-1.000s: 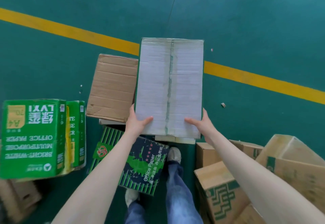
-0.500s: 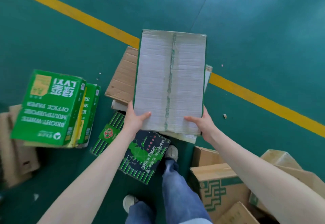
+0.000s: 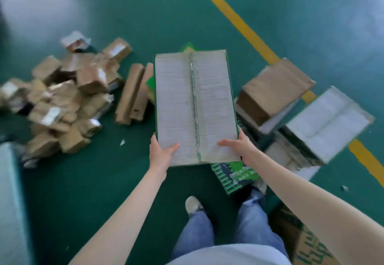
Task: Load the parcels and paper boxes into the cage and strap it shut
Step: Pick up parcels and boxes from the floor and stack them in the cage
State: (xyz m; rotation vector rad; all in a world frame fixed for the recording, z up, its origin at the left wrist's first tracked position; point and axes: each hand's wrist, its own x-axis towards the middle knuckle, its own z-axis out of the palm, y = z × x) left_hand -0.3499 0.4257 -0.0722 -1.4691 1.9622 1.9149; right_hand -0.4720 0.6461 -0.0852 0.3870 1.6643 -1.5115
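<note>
I carry a paper box point(image 3: 195, 106) in front of me, its pale taped top facing up and its sides green. My left hand point(image 3: 162, 154) grips its near left corner, thumb on top. My right hand point(image 3: 239, 146) grips the near right corner the same way. A heap of small brown parcels point(image 3: 62, 98) lies on the green floor to the left. More paper boxes lie to the right: a brown one point(image 3: 274, 90), a white-topped one point(image 3: 328, 123) and a dark green office paper box point(image 3: 234, 175) near my feet. No cage is in view.
Two flat brown cardboard pieces point(image 3: 135, 94) lie just left of the carried box. A yellow floor line point(image 3: 239, 21) runs diagonally at the upper right. A pale grey object point(image 3: 10, 202) stands at the left edge. A printed carton point(image 3: 307, 242) sits at the lower right.
The view has swung left with the box still held in both hands. The parcel heap has come into sight, the upright green paper boxes have left it, and the floor boxes now lie to the right.
</note>
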